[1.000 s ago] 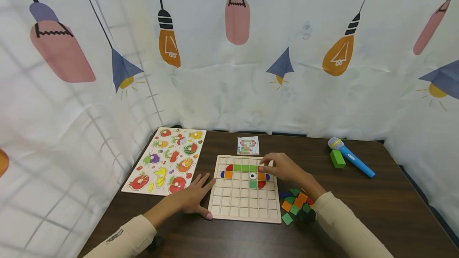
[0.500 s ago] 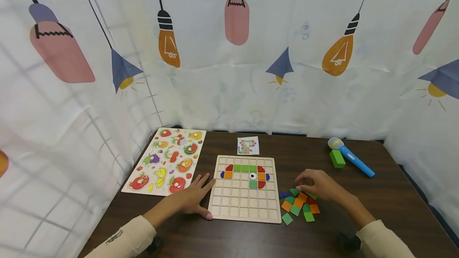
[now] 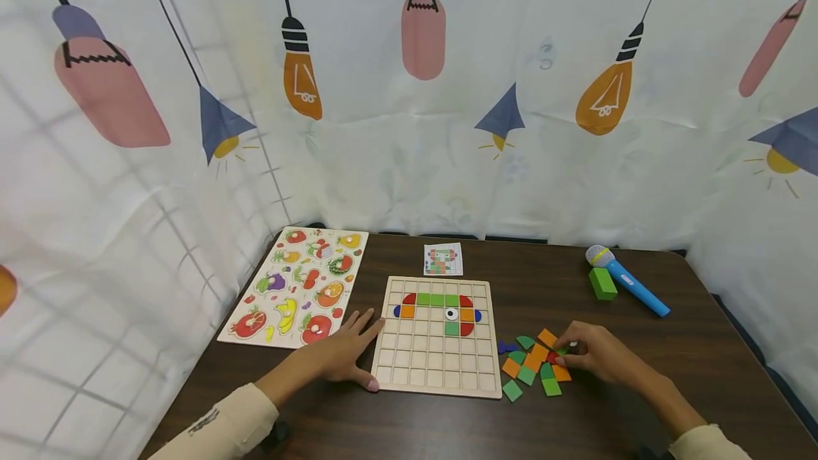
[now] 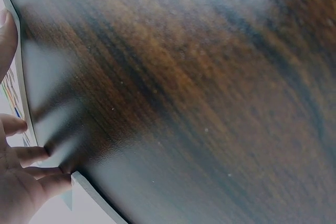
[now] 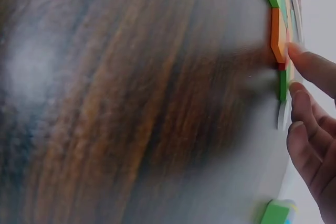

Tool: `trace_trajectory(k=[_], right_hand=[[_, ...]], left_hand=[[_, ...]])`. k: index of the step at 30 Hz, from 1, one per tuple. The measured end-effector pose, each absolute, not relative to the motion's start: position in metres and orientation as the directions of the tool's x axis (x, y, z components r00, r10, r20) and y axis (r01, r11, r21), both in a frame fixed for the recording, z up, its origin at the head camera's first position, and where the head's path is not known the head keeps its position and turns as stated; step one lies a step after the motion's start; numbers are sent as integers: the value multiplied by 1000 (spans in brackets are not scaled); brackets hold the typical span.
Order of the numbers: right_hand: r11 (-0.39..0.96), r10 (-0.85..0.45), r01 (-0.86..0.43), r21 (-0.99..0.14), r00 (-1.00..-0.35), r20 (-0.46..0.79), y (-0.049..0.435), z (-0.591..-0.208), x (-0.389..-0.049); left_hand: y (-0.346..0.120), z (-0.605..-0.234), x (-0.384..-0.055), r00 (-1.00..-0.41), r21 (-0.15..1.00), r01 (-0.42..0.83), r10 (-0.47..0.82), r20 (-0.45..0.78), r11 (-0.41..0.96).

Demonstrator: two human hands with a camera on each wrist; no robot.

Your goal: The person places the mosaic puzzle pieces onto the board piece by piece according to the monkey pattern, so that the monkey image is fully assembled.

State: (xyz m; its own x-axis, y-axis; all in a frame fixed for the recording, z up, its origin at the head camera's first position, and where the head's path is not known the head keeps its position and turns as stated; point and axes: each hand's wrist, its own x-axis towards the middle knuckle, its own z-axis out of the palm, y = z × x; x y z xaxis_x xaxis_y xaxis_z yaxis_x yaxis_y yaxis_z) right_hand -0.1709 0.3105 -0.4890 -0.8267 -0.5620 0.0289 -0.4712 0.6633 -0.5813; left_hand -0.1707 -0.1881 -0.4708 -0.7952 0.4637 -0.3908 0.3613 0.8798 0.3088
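A wooden grid board [image 3: 431,360] lies flat in the middle, with coloured tiles set in its upper part: red, green, orange and blue ones plus an eye tile [image 3: 451,314]. My left hand [image 3: 341,351] rests with spread fingers at the board's left edge. To the right of the board is a pile of loose tiles [image 3: 532,359], mostly orange and green, with some red and blue. Over the pile's right side, my right hand [image 3: 597,353] reaches in with thumb and forefinger apart, beside a red tile [image 3: 553,358]. In the right wrist view its fingertips [image 5: 295,51] are close to the tiles.
A fruit picture board [image 3: 297,286] lies at the left. Behind the grid board is a small pattern card [image 3: 442,260]. A blue toy microphone [image 3: 629,282] and a green block [image 3: 603,284] sit at the back right. A printed curtain [image 3: 383,162] hangs behind the table.
My right hand has left the red tile at the board's upper right and moved right and down to the loose tiles. Some tiles in the pile have shifted. My left hand stays put.
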Motion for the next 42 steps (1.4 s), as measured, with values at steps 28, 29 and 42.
trace_trajectory(k=[28, 29, 42], right_hand=[[721, -543, -479, -500, -839, 19, 308, -490, -177], [718, -545, -481, -503, -838, 24, 308, -491, -178], [691, -583, -522, -500, -811, 41, 306, -490, -185]], left_hand=[[-185, -466, -167, -797, 298, 351, 451, -403, 888], [-185, -466, -167, -797, 298, 352, 451, -402, 887], [-187, -471, -171, -798, 290, 357, 451, -399, 888]])
